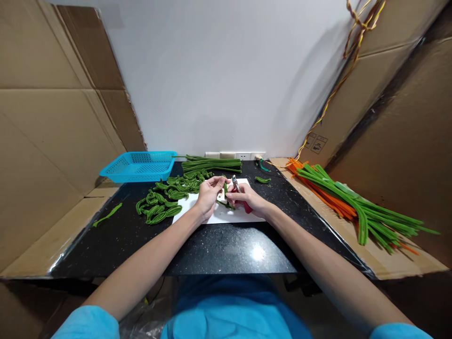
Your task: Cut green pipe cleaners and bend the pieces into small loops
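Over a white sheet (222,217) on the black tabletop, my left hand (209,197) pinches a dark green pipe cleaner (225,188) between thumb and fingers. My right hand (250,198) is closed around pliers (235,183) with red handles, jaws pointing up and away beside the pipe cleaner. Whether the jaws touch it I cannot tell. Another green length lies below, between the hands. To the left of my left hand is a pile of looped, leaf-shaped green pipe cleaners (157,207). One similar leaf shape (262,180) lies apart, beyond my right hand.
A bundle of straight dark green pipe cleaners (212,164) lies at the back, near wall sockets (243,156). A blue basket (137,178) stands back left. Light green stems (353,200) and orange ones (330,200) lie on cardboard at right. A green strip (108,215) lies left.
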`<action>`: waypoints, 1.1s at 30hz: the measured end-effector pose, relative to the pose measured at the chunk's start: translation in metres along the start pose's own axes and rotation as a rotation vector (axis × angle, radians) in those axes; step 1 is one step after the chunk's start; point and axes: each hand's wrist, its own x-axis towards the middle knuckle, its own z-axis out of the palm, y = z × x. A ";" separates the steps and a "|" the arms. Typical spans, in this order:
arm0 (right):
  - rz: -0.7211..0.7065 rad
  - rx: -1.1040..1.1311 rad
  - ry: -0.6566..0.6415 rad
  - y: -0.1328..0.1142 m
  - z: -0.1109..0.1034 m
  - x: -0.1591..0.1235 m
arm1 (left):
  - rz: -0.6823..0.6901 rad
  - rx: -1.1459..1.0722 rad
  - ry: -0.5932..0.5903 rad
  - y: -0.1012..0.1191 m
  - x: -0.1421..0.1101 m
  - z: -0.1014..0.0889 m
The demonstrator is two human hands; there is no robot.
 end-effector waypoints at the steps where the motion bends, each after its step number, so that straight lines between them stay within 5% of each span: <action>1: 0.002 0.005 0.004 0.000 0.000 0.000 | 0.004 -0.006 -0.003 0.000 0.000 0.000; 16: -0.063 0.040 0.017 0.003 0.002 0.001 | -0.023 -0.071 0.032 0.004 0.001 0.000; 33: -0.082 0.130 0.047 -0.002 0.001 -0.001 | -0.110 -0.061 -0.120 0.000 -0.001 0.001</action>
